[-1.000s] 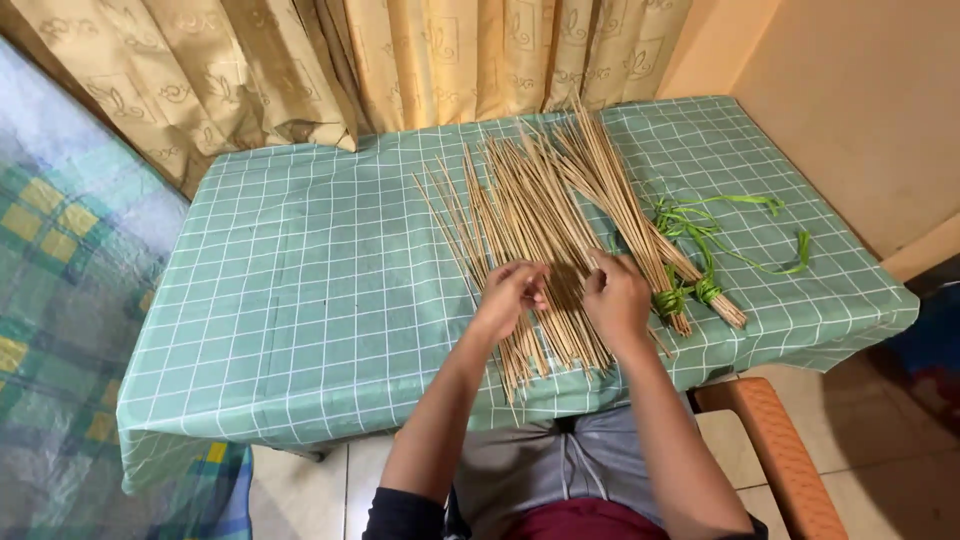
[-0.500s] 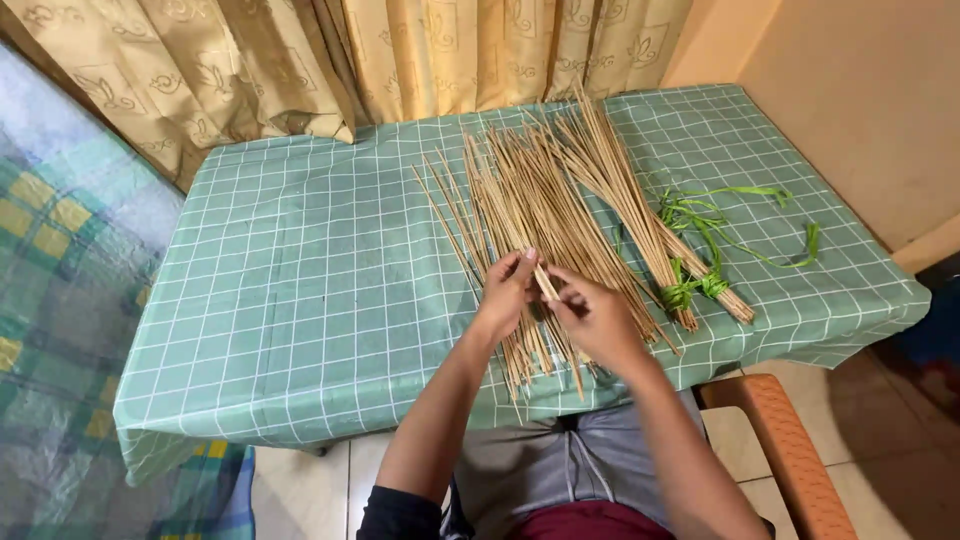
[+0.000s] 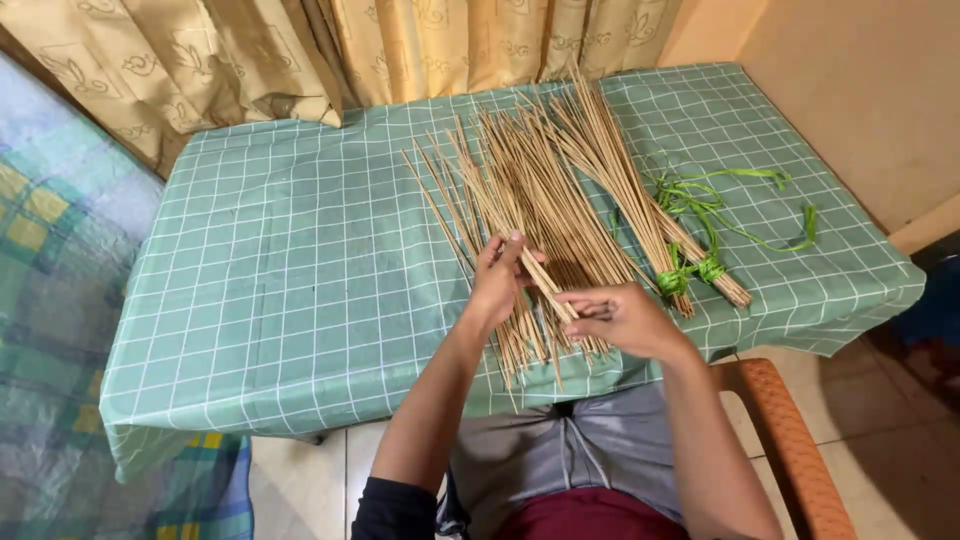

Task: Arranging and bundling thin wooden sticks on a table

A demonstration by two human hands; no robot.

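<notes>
A loose pile of long thin tan sticks (image 3: 520, 190) lies fanned out on a table under a green checked cloth (image 3: 300, 260). My left hand (image 3: 500, 280) rests on the pile and pinches one stick (image 3: 545, 285) near its lower end. My right hand (image 3: 625, 318) grips the near end of the same stick, fingers closed around it. To the right lies a tied bundle of sticks (image 3: 625, 190) bound with a green strip (image 3: 690, 272).
Loose green ribbon strips (image 3: 740, 205) lie on the cloth at the right. Beige curtains (image 3: 330, 50) hang behind the table. An orange chair arm (image 3: 790, 440) is at my right, a plaid blue-green fabric (image 3: 50, 300) at the left.
Both hands were together on the pile's near end; now the right hand has drawn back to the right with one stick, and the left hand holds it further up.
</notes>
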